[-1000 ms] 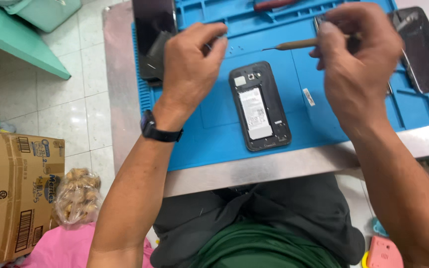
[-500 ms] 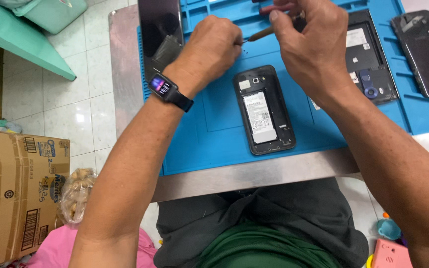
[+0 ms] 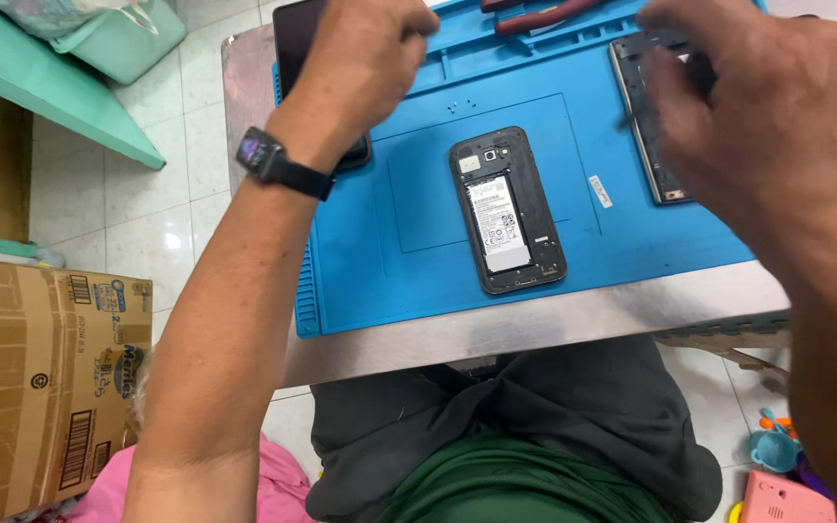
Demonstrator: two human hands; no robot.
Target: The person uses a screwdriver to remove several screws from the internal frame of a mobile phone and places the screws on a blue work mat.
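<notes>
A black phone (image 3: 508, 208) with its back cover off and its battery showing lies face down in the middle of a blue work mat (image 3: 409, 281). My left hand (image 3: 365, 58), with a dark watch on the wrist, hovers at the mat's far left over a dark slab-like phone part (image 3: 291, 39); its fingers are curled closed and nothing shows in them. My right hand (image 3: 767, 126) is blurred at the far right, above a dark phone frame (image 3: 643, 136). Whether it holds anything is unclear.
The mat lies on a metal table (image 3: 535, 334). Red-handled tools (image 3: 544, 15) sit in the mat's top tray, and a small white strip (image 3: 600, 191) lies right of the phone. A cardboard box (image 3: 31, 387) and a teal bin (image 3: 128, 39) stand on the floor at left.
My hands were close together above the phone, the right one holding a thin wooden-handled tool. They have moved apart, left to the mat's left edge, right over the frame. The tool is out of sight.
</notes>
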